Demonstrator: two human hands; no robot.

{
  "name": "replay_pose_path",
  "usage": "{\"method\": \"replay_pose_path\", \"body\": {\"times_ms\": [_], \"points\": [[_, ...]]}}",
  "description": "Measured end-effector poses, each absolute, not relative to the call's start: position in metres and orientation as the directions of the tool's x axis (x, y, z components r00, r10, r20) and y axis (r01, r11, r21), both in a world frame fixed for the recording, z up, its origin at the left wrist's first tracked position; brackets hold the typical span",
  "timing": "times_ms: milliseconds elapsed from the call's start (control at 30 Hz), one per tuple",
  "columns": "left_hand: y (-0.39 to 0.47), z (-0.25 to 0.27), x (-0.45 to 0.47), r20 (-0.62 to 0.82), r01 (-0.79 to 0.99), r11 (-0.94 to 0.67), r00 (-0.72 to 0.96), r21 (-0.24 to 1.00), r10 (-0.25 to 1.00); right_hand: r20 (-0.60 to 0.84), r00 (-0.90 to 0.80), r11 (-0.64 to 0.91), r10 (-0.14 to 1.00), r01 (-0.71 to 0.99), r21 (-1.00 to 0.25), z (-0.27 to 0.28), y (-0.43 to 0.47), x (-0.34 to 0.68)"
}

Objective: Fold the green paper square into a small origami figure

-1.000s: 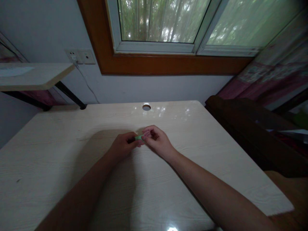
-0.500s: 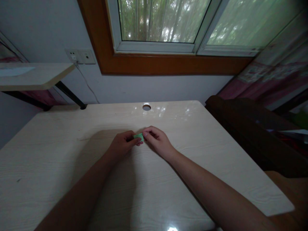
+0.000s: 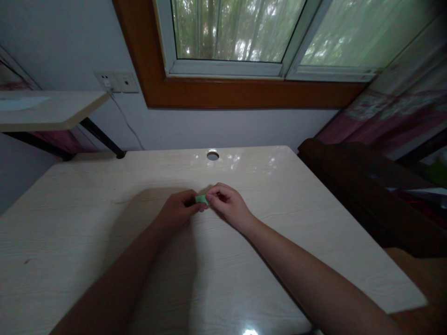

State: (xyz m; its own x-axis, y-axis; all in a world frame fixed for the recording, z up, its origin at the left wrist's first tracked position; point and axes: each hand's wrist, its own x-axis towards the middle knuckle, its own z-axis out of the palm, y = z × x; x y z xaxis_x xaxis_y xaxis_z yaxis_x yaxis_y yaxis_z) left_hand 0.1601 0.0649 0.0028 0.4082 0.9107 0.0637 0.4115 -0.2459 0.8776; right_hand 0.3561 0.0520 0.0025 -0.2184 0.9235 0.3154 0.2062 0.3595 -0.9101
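Between my two hands, over the middle of the pale wooden desk, is a small flat piece of green paper. My left hand pinches it from the left, the thumb lying along its lower side. From the right, the thumb and fingertips of my right hand are closed on its other end. Fingers cover both ends of the paper, so any folds there are hidden.
A round cable hole lies near the desk's back edge. A raised shelf on black legs stands at the left. Behind are a wall socket with a cord and a window. Dark furniture borders the right side.
The green paper shows as a narrower strip than before, its lower part less visible. My right fingertips have shifted slightly on it; both arms stay in place.
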Motion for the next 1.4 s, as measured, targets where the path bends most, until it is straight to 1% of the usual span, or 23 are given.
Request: {"method": "replay_pose_path", "body": {"times_ms": [200,467,667,833,1033,1133,1267,1400], "points": [[0.0636,0.0079,0.1599,0.072,0.329,-0.253,0.475,0.91,0.877,0.289,-0.233,0.324,0.929,0.13,-0.937,0.0018,0.0513,0.3557],[0.0635,0.0078,0.1607,0.041,0.335,-0.219,0.466,0.917,0.884,0.277,-0.242,0.308,0.93,0.101,-0.946,0.0036,0.0508,0.3545],[0.0623,0.009,0.1601,0.031,0.328,-0.188,0.43,0.926,0.902,0.267,-0.237,0.313,0.934,0.185,-0.932,0.0068,0.0514,0.3577],[0.0627,0.0094,0.1604,0.033,0.323,-0.176,0.403,0.93,0.915,0.281,-0.234,0.328,0.931,0.192,-0.925,0.0058,0.0521,0.358],[0.0645,0.0074,0.1611,0.039,0.33,-0.195,0.424,0.924,0.905,0.268,-0.264,0.297,0.927,0.077,-0.952,0.003,0.0515,0.3536],[0.0648,0.0064,0.1613,0.037,0.335,-0.197,0.428,0.921,0.903,0.278,-0.255,0.301,0.926,0.054,-0.952,0.0028,0.0511,0.3529],[0.065,0.0057,0.1606,0.038,0.36,-0.213,0.436,0.908,0.899,0.284,-0.228,0.312,0.931,0.1,-0.945,0.0022,0.0512,0.354],[0.0643,0.0085,0.1598,0.056,0.33,-0.23,0.462,0.916,0.885,0.29,-0.218,0.319,0.932,0.113,-0.941,-0.0006,0.0522,0.3552]]}}
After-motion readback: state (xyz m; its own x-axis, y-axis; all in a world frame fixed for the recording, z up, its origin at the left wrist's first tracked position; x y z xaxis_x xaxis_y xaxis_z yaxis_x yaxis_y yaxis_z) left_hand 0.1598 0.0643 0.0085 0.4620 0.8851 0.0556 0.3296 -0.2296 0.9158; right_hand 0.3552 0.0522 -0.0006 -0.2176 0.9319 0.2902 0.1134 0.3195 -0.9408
